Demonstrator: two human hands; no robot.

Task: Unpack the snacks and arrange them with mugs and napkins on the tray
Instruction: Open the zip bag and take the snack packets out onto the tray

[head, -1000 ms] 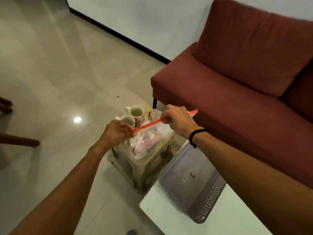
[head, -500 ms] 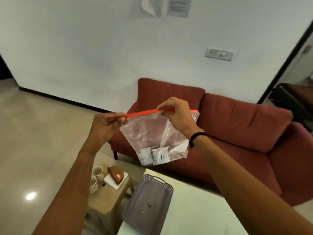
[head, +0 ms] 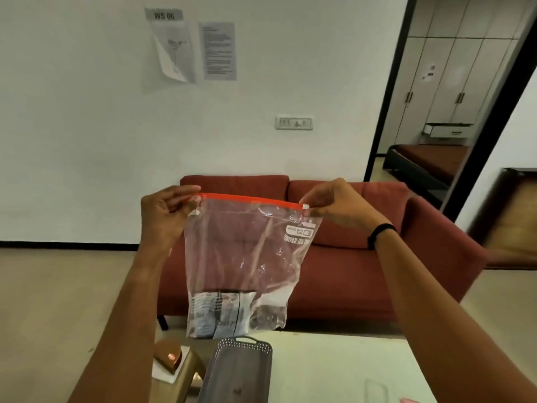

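Observation:
A clear zip bag [head: 247, 257] with a red seal strip hangs in the air in front of me, stretched wide. My left hand [head: 165, 212] pinches its left top corner and my right hand [head: 334, 203] pinches the right corner at the white slider. Several snack packets [head: 223, 314] lie at the bottom of the bag. Below the bag, the grey perforated tray [head: 235, 370] rests bare on the pale table [head: 334, 370]. A brown napkin holder [head: 168, 356] on white napkins sits on the small stool [head: 186, 379] at lower left. The mugs are out of view.
A red sofa [head: 377, 257] stands against the white wall behind the table. A doorway at right opens into another room with a bed. Tiled floor spreads to the left.
Both hands lifted the bag off the stool to chest height. My right hand moved along the red strip to the right corner. My view tilted up, so the mugs dropped out of sight.

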